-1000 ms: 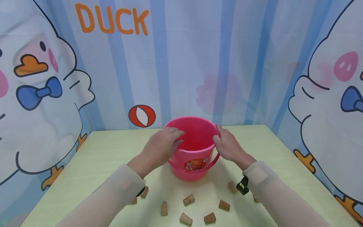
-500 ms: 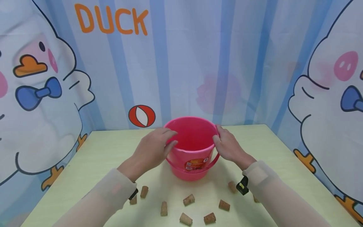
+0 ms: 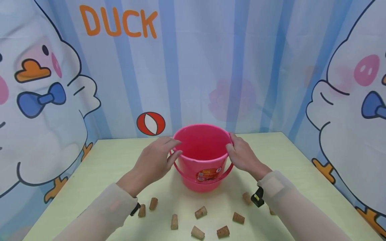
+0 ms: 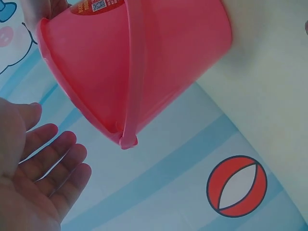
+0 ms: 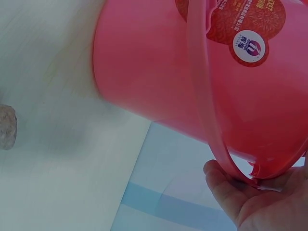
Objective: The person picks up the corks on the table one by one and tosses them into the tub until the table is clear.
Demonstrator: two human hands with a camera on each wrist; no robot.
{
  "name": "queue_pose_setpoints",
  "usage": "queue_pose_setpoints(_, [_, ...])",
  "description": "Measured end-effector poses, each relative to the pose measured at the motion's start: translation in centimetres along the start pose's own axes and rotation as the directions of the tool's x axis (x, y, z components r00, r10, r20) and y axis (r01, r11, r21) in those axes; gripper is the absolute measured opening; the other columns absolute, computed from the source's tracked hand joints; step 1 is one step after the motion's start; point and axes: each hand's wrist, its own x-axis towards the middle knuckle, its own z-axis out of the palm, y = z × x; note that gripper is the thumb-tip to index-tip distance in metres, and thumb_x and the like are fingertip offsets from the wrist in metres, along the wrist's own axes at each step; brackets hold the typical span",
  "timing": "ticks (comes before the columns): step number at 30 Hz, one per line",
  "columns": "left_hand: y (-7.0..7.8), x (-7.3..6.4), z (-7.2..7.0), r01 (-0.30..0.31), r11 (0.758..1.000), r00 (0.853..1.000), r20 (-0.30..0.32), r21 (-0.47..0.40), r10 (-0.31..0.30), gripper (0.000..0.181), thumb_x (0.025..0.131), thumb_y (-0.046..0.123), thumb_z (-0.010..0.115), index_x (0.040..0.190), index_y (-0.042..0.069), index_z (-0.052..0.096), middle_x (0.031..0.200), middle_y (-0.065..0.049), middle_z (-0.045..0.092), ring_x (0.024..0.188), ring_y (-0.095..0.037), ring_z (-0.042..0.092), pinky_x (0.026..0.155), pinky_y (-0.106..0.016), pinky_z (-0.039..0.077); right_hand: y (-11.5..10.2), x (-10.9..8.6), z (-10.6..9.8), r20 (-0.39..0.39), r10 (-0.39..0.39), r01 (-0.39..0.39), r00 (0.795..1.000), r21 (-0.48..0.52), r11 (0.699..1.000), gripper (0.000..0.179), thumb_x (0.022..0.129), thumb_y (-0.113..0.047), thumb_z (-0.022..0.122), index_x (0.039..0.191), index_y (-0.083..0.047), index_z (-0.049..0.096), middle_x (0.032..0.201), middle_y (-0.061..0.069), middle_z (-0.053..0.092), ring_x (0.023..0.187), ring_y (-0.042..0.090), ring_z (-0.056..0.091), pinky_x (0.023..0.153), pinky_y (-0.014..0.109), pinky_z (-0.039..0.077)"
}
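A pink plastic bucket point(image 3: 193, 167) stands upright on the table, its mouth facing up and its handle point(image 5: 199, 72) hanging down across the labelled front. My right hand point(image 3: 242, 154) holds the bucket's rim at the right, where the handle joins; the right wrist view shows that hand point(image 5: 269, 202) there too. At the bucket's left side is my left hand point(image 3: 153, 160), with nothing in its grasp. In the left wrist view the left hand's fingers point(image 4: 62, 159) are spread and slightly bent, with a gap between them and the bucket point(image 4: 96, 67).
Several corks lie scattered on the pale table point(image 3: 120, 160) in front of the bucket, among them one cork point(image 3: 200, 212) near the middle and another cork point(image 3: 153, 203) by the left sleeve. Behind the table hangs a striped curtain point(image 3: 199, 67) with printed ducks.
My left hand has moved left and a little toward me, away from the bucket's rim. The right hand and the bucket stay in place.
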Motion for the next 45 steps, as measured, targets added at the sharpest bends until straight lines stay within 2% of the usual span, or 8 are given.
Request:
queue_pose_setpoints(7, [-0.5,-0.6,0.1,0.009,1.0,1.0,0.005,0.001,-0.009,0.043,0.087,0.021,0.083,0.126,0.007,0.07,0.118,-0.009,0.073,0.111,-0.029,0.068,0.086,-0.042,0.061,0.2,0.0,0.1,-0.002,-0.002,0.002,1.0,0.01,1.0,0.051,0.102,-0.015,0.041,0.15,0.0,0.042,0.11,0.019,0.061,0.092,0.028,0.054,0.071,0.036,0.054])
queue_pose_setpoints(18, [-1.6,-2.1,0.1,0.054,0.998,0.998,0.019,0.033,-0.055,0.043,0.089,0.022,0.081,0.129,0.008,0.069,0.118,-0.008,0.073,0.11,-0.028,0.067,0.085,-0.042,0.061,0.3,0.0,0.2,0.006,0.006,-0.006,1.0,0.024,1.0,0.053,0.102,-0.016,0.042,0.152,-0.001,0.039,0.108,0.019,0.061,0.084,0.027,0.056,0.067,0.034,0.054])
queue_pose_setpoints(22, [-1.7,-2.4,-0.1,0.068,0.997,0.997,0.029,0.044,-0.069,0.043,0.09,0.023,0.081,0.129,0.008,0.069,0.12,-0.008,0.072,0.112,-0.029,0.067,0.085,-0.042,0.061,0.3,0.0,0.2,0.005,0.002,-0.002,1.0,0.02,1.0,0.053,0.101,-0.016,0.041,0.152,0.0,0.039,0.109,0.019,0.061,0.085,0.026,0.055,0.067,0.034,0.054])
queue_pose_setpoints(29, [-1.8,-2.8,-0.5,0.089,0.994,0.994,0.052,0.064,-0.092,0.048,0.09,0.025,0.08,0.133,0.01,0.067,0.121,-0.008,0.072,0.113,-0.029,0.067,0.086,-0.044,0.061,0.2,0.0,0.2,0.008,-0.006,0.005,1.0,0.032,0.999,0.053,0.101,-0.017,0.042,0.151,0.0,0.039,0.101,0.015,0.061,0.078,0.025,0.056,0.064,0.034,0.054])
queue_pose_setpoints(39, [-2.5,-3.8,-0.4,0.081,0.993,0.994,0.071,0.09,-0.088,0.046,0.091,0.026,0.079,0.13,0.006,0.067,0.12,-0.011,0.072,0.112,-0.031,0.067,0.088,-0.046,0.06,0.2,0.1,0.0,0.008,-0.014,0.014,1.0,0.023,1.0,0.054,0.101,-0.017,0.043,0.152,0.0,0.039,0.114,0.018,0.062,0.094,0.027,0.055,0.074,0.036,0.056])
queue_pose_setpoints(45, [-2.8,-4.2,-0.2,0.084,0.992,0.992,0.083,0.094,-0.092,0.043,0.091,0.027,0.079,0.127,0.006,0.068,0.118,-0.012,0.072,0.11,-0.031,0.068,0.089,-0.047,0.06,0.3,0.1,0.0,0.01,-0.018,0.018,1.0,0.035,0.999,0.052,0.101,-0.017,0.041,0.15,0.0,0.04,0.107,0.013,0.061,0.088,0.025,0.056,0.071,0.034,0.055])
